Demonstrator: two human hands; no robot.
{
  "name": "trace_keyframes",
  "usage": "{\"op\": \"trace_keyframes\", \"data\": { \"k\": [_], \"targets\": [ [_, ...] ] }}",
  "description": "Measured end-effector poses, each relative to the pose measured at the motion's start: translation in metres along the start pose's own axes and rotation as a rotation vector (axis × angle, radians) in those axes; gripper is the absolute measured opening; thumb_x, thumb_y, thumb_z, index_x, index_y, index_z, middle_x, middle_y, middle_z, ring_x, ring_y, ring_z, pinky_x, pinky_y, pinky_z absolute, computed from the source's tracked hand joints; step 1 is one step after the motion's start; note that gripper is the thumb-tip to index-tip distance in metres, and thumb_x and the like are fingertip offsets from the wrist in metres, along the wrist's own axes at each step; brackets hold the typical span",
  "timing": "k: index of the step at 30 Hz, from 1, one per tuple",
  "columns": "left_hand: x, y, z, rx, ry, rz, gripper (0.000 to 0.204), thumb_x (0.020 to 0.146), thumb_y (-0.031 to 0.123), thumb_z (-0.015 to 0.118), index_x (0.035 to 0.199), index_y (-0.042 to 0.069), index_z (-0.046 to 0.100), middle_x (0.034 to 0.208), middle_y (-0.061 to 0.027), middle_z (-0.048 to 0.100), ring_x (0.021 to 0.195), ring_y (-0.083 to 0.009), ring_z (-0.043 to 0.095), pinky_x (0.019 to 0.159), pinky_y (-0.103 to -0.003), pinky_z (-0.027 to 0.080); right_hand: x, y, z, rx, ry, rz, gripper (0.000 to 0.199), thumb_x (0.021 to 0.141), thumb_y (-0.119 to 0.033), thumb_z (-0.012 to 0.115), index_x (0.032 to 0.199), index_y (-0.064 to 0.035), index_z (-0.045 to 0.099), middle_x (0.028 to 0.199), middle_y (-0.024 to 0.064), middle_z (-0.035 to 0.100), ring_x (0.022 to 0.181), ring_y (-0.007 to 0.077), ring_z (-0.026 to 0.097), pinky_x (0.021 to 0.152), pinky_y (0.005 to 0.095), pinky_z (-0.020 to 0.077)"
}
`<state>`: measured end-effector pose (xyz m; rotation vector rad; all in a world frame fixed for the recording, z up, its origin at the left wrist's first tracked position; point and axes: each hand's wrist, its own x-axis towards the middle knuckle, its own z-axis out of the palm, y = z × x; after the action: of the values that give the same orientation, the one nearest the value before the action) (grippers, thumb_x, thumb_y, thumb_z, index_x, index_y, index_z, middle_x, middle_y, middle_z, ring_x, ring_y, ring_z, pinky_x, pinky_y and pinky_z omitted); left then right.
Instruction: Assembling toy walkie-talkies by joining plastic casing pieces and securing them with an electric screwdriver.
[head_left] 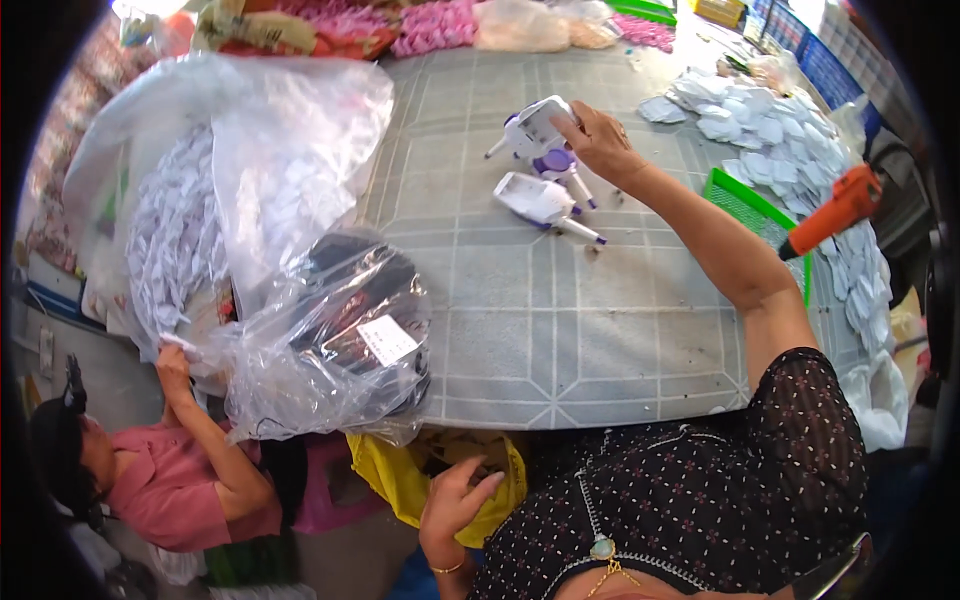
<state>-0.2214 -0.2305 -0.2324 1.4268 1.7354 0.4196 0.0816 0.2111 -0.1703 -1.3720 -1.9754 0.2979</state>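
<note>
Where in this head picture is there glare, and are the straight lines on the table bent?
In the head view, glare sits on the clear plastic bags at left; the table grid lines bow toward the rim, with dark corners; the right hand on a white glue gun is fairly sharp; the left hand lies in shade.

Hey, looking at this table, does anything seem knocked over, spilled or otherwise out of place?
Yes. One white and purple glue gun lies tipped on its side on the grey table, below the one the right hand grips. The big clear plastic bags bulge past the table's left edge, where another person's hand touches them.
</note>
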Motion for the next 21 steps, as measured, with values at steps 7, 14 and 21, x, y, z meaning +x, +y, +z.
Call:
{"op": "trace_keyframes", "data": {
  "k": [7, 14, 21],
  "targets": [
    [0.046, 0.109, 0.026, -0.26, 0.158, 0.508, 0.053, 0.085, 0.013, 0.076, 0.131, -0.005, 0.057, 0.111, -0.0157, 0.07, 0.099, -0.0236, 0.068, 0.086, -0.033, 0.052, -0.126, -0.032, -0.065, 1.1, -0.335, 0.413, 0.032, 0.103, -0.039, 0.055, 0.116, -0.0091, 0.054, 0.09, 0.0096, 0.067, 0.069, 0.0194, 0.069, 0.061, 0.0339, 0.0598],
    [0.099, 0.189, 0.113, -0.935, 0.212, 0.73, 0.102, 0.091, 0.062, 0.061, 0.157, 0.003, 0.011, 0.155, -0.0237, 0.034, 0.138, -0.0349, 0.043, 0.112, -0.047, 0.04, -0.276, -0.092, -0.097, 1.338, -0.436, 0.578, 0.041, 0.101, -0.028, 0.055, 0.134, -0.0047, 0.045, 0.088, 0.0121, 0.068, 0.062, 0.017, 0.066, 0.05, 0.0285, 0.0527],
    [0.104, 0.222, 0.132, -1.414, -0.24, 0.554, 0.08, 0.093, 0.053, 0.054, 0.15, 0.001, 0.033, 0.106, -0.0206, 0.064, 0.089, -0.0312, 0.065, 0.073, -0.044, 0.056, -0.328, -0.026, -0.164, 0.957, -0.347, 0.399, 0.029, 0.097, -0.029, 0.063, 0.106, -0.0012, 0.067, 0.084, 0.0068, 0.07, 0.069, 0.0137, 0.066, 0.062, 0.0298, 0.0531]
  ]
}}
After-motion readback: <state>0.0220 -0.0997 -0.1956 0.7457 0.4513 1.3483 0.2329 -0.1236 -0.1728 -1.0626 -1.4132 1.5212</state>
